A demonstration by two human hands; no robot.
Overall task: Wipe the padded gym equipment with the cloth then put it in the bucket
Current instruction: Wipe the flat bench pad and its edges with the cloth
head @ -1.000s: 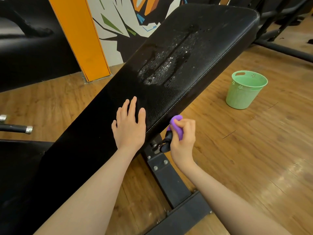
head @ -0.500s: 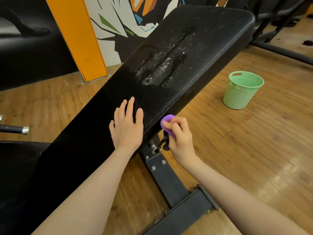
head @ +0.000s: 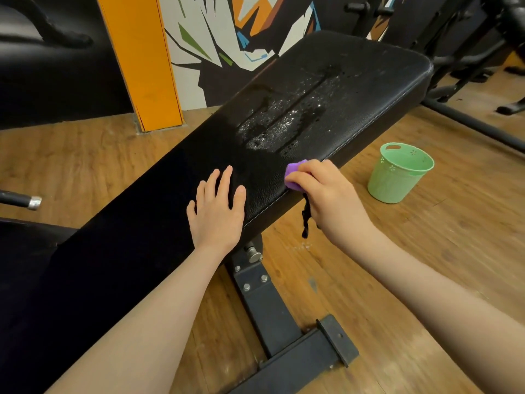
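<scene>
Purple cloth [head: 295,174]: bunched in your right hand [head: 329,194], pressed at the right edge of the bench pad [head: 326,89]; a dark strand hangs from under the hand.
Left hand [head: 218,211]: empty, flat, fingers spread on the pad beside the right hand, bracing.
Cloth handling: soft, light, probably damp; you can squeeze it anywhere. Keep it wadded under the palm so it won't slip on wet vinyl.
Pad surface: firm, textured, slick where droplets [head: 284,120] sit beyond your hands, toward the far end.
Green bucket [head: 400,173]: upright on the wooden floor [head: 426,251], apart from the pad's right edge, awaiting the cloth.
</scene>
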